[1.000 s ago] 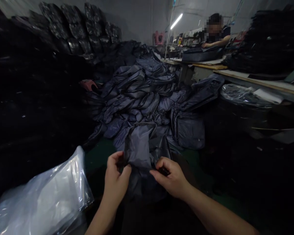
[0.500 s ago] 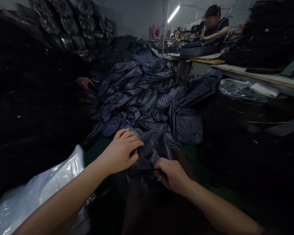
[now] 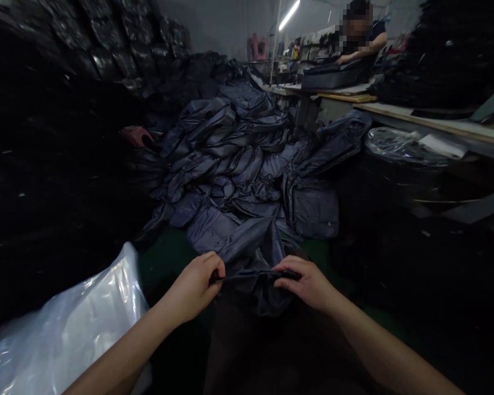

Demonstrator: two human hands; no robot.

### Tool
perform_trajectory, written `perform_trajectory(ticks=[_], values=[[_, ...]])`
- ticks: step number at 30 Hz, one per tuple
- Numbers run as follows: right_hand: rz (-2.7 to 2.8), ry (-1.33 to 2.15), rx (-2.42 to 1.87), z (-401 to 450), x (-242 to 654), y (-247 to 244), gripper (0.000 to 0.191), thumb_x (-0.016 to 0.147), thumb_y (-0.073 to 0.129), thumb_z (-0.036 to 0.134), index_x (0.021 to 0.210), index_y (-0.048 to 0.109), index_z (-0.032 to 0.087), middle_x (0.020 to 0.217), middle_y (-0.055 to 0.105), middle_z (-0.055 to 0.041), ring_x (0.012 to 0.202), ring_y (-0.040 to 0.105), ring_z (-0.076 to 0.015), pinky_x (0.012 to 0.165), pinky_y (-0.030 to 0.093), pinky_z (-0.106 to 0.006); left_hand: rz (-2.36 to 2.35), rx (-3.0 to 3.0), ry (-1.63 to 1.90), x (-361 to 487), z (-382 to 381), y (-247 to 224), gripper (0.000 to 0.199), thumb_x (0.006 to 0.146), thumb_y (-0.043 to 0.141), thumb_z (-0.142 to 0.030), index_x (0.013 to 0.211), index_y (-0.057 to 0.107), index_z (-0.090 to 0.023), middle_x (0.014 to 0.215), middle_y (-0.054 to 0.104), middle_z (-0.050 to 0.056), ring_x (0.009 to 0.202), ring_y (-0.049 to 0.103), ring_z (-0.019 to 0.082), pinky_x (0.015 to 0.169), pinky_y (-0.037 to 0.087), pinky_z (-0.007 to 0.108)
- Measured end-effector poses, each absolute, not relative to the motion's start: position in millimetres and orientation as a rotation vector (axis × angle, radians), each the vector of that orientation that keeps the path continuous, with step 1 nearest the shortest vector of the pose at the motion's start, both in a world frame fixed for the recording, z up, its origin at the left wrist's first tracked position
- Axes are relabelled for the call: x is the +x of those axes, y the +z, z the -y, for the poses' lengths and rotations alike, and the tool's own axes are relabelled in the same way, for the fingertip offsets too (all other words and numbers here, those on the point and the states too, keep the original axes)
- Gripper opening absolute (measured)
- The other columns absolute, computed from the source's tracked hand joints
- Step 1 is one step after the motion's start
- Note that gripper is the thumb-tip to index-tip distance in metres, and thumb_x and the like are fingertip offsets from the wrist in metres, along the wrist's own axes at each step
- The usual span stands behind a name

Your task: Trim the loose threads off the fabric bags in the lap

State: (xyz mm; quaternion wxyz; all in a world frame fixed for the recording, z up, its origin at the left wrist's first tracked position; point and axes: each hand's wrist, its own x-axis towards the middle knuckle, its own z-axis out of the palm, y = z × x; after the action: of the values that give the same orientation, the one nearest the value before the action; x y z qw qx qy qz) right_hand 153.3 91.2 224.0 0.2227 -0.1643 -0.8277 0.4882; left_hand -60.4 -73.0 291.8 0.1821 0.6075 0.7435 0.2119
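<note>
A dark blue-grey fabric piece is stretched between my two hands at the lower middle, its lower part hanging in folds. My left hand is closed on the fabric's left edge, fingers curled round it. On the other side, my right hand pinches the edge between thumb and fingers. Just beyond lies a large heap of similar dark fabric bags.
Clear plastic sheeting lies at the lower left. Black packed bundles are stacked at the upper left. On the right runs a worktable, where a person handles a dark case. A pink stool stands beside the heap.
My left hand has moved down and closed on the fabric's edge. My right hand has shifted slightly right, and the fabric's edge is now pulled out between both hands.
</note>
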Motion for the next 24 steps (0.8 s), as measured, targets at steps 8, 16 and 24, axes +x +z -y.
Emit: perform_trajectory(ticks=[8, 16, 24], values=[[1.930, 2.063, -0.625, -93.2, 161.6, 221.3, 0.031, 0.060, 0.079, 0.033, 0.066, 0.055, 0.015, 0.062, 0.051, 0.0034, 0.058, 0.046, -0.0102, 0.053, 0.037, -0.022, -2.099, 1.432, 0.642, -63.6, 72.0, 272.6, 0.015, 0.063, 0.052, -0.011, 0.069, 0.042, -0.021, 0.057, 0.038, -0.008, 0.055, 0.034, 0.010, 0.051, 0.025, 0.022], [2.011, 1.695, -0.806, -107.1, 171.9, 227.2, 0.028, 0.072, 0.069, 0.040, 0.066, 0.058, 0.015, 0.061, 0.051, 0.0021, 0.059, 0.046, -0.0116, 0.055, 0.036, -0.024, -1.690, 1.252, 0.781, -45.8, 58.1, 264.5, 0.034, 0.075, 0.057, -0.047, 0.095, 0.060, -0.021, 0.076, 0.057, -0.002, 0.070, 0.050, 0.014, 0.062, 0.038, 0.023], [2.204, 1.199, -0.756, -103.9, 170.4, 227.7, 0.020, 0.079, 0.064, 0.036, 0.070, 0.064, 0.018, 0.068, 0.054, -0.0005, 0.062, 0.050, -0.0132, 0.056, 0.039, -0.024, -1.888, 1.512, 0.745, -30.6, 50.1, 252.5, 0.029, 0.082, 0.050, -0.041, 0.100, 0.066, -0.024, 0.081, 0.060, 0.002, 0.070, 0.054, 0.015, 0.064, 0.043, 0.026]])
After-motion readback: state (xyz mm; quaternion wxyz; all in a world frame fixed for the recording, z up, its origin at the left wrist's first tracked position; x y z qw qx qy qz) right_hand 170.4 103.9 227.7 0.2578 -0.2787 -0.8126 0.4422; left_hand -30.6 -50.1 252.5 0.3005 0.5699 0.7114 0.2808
